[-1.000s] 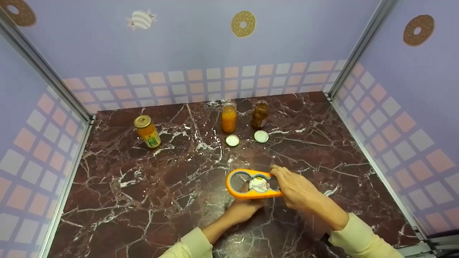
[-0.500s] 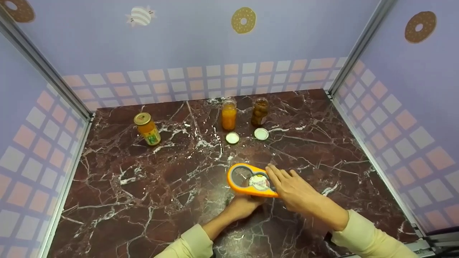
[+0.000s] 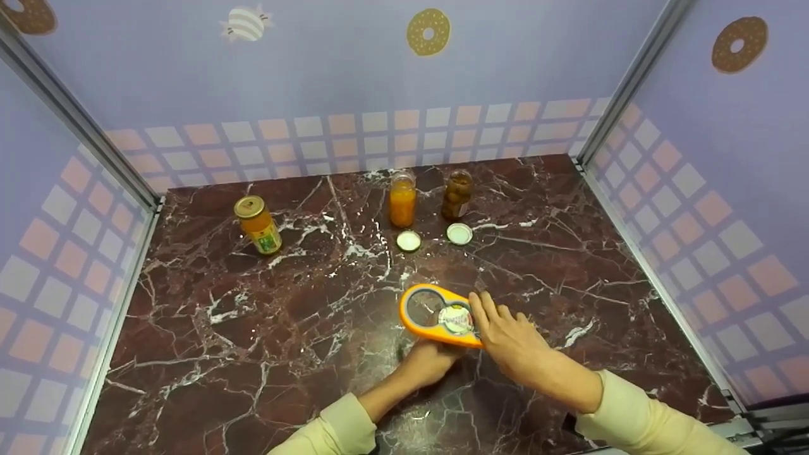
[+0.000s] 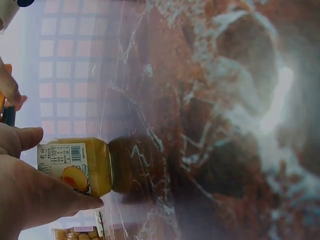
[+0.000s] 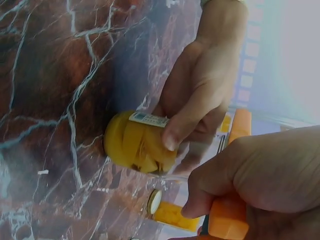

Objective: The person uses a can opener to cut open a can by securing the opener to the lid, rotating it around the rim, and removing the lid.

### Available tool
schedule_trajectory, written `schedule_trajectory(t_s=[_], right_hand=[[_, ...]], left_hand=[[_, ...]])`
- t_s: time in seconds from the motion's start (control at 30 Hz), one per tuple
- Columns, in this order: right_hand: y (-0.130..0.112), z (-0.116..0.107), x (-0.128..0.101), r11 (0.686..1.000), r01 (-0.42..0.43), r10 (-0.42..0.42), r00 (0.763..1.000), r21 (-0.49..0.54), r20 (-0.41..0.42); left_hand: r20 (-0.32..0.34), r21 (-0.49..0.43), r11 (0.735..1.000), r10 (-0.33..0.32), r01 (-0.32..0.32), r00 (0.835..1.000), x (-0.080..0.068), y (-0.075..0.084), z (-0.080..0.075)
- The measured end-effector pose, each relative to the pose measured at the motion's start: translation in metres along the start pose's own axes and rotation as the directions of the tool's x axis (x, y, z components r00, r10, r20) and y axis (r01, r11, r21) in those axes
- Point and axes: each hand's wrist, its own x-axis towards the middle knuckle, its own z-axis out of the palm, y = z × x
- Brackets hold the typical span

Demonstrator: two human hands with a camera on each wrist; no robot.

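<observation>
Head view showed a person seated at a dark red marble table (image 3: 253, 328) inside a booth with lilac walls. The left hand (image 3: 426, 365) was wrapped round a small glass jar (image 4: 80, 166); the left wrist view showed thumb and fingers curled against its labelled side, the jar standing on the table and filled with yellow fruit pieces in syrup. The right wrist view confirmed the same grasp, with a fingertip lying across the barcode label. The jar's printed lid (image 3: 456, 319) sat inside the middle opening of an orange jar opener (image 3: 436, 314), which lay level across the top of the jar, near the front centre of the table. The right hand (image 3: 515, 344) clenched the handle end of the opener, fingers folded over the orange grip in the right wrist view.

At the back of the table stood two uncapped jars: one holding orange pulp or juice (image 3: 402, 200), the other holding brownish round fruit (image 3: 457, 194). Two white lids (image 3: 409, 241) (image 3: 459, 234) lay flat on the table just in front of them, one before each jar. Well apart to the left stood a capped jar with a gold lid (image 3: 258, 224), orange contents and a green label.
</observation>
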Motion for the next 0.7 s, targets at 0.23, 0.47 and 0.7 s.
schedule_trajectory(t_s=[0.23, 0.47, 0.7], right_hand=[[-0.008, 0.009, -0.002, 0.999, -0.015, 0.008, 0.99, -0.048, -0.139], [-0.009, 0.026, 0.0, 0.993, -0.065, 0.021, 0.926, -0.102, -0.377], [-0.009, 0.035, 0.001, 0.987, -0.093, 0.023, 0.89, -0.132, -0.456]], left_hand=[[-0.002, 0.0, 0.998, 0.061, -0.061, 0.998, -0.002, -0.005, 0.001], [0.038, 0.047, 0.998, 0.047, -0.049, 0.998, -0.001, -0.004, -0.003], [0.0, -0.031, 0.998, 0.053, -0.053, 0.999, 0.0, -0.004, 0.0]])
